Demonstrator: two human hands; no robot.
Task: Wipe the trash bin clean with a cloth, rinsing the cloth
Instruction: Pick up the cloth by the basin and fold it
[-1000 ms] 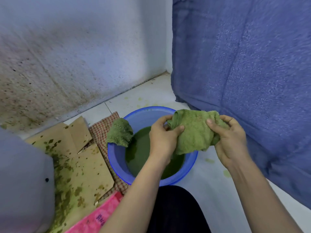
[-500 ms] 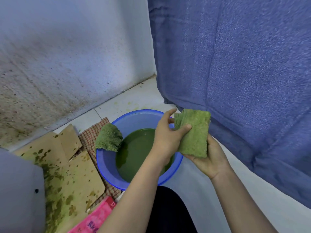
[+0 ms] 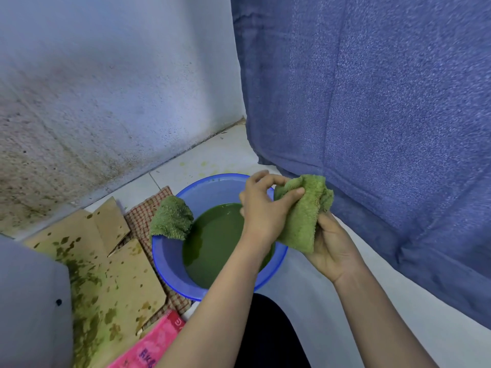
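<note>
A folded green cloth (image 3: pixel 303 213) is held above the right rim of a blue basin (image 3: pixel 170 261) filled with murky green water. My left hand (image 3: pixel 263 208) pinches the cloth's upper left edge with thumb and fingers. My right hand (image 3: pixel 332 245) cups the cloth from below and behind. A second green cloth (image 3: pixel 171 217) hangs over the basin's left rim. A pale grey rounded shape, probably the trash bin (image 3: pixel 32 309), fills the bottom left corner, only partly in view.
Stained brown cardboard (image 3: pixel 106 274) and a checked cloth (image 3: pixel 148 208) lie on the tiled floor left of the basin. A pink packet (image 3: pixel 151 343) lies near the bottom edge. A blue fabric-covered mattress (image 3: pixel 372 128) leans at the right. A spotted white wall (image 3: pixel 106 102) stands behind.
The cloth went from spread wide between both hands to folded narrow. My right hand dropped beneath it and my left hand took its top edge. The view shifted slightly.
</note>
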